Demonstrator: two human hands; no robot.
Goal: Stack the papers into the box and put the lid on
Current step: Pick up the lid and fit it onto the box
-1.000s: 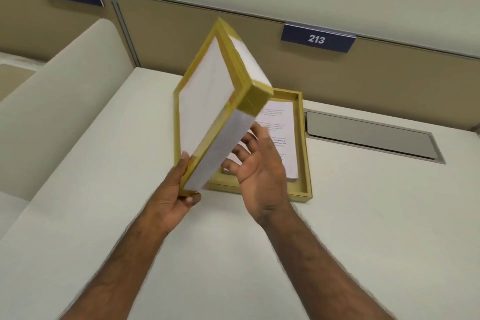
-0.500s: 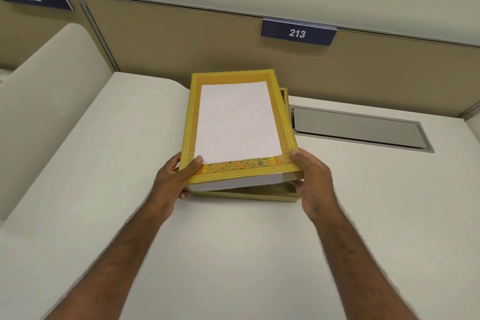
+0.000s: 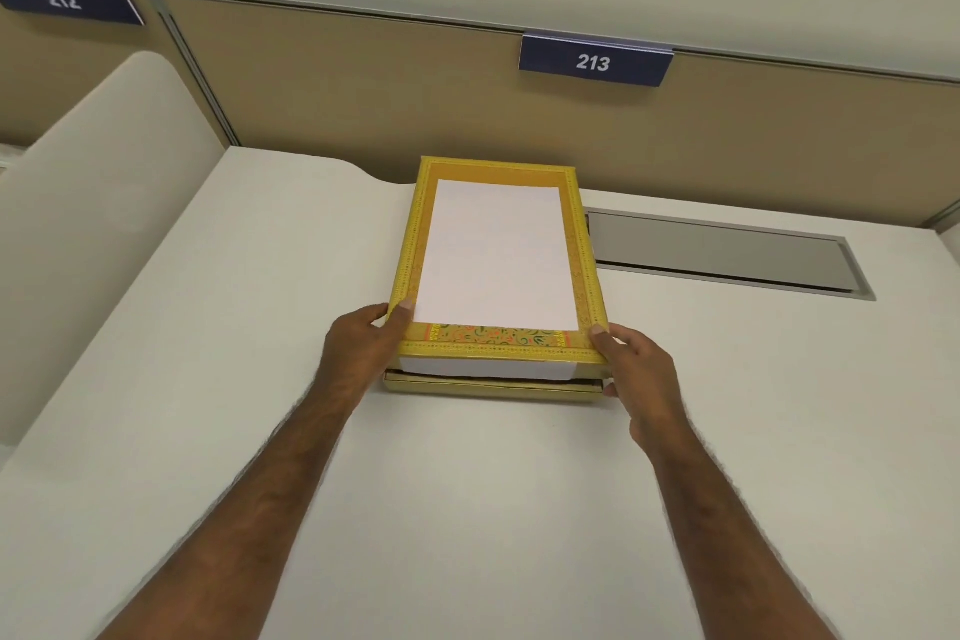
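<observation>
A yellow lid [image 3: 496,255] with a white panel and a patterned front band lies flat over the gold box [image 3: 493,386], whose front wall shows just below the lid's near edge. My left hand [image 3: 361,346] grips the lid's near left corner, thumb on top. My right hand [image 3: 636,369] grips the near right corner, fingers reaching down beside the box. The papers are hidden under the lid.
The box sits on a white desk [image 3: 467,483] near a tan partition [image 3: 363,83] carrying signs 212 and 213. A grey cable hatch [image 3: 722,252] lies flush in the desk just right of the box. A curved white divider [image 3: 93,203] rises at the left.
The lid swung from a steep tilt held up in the air down to flat over the box. Both hands moved to its near corners and lowered it further.
</observation>
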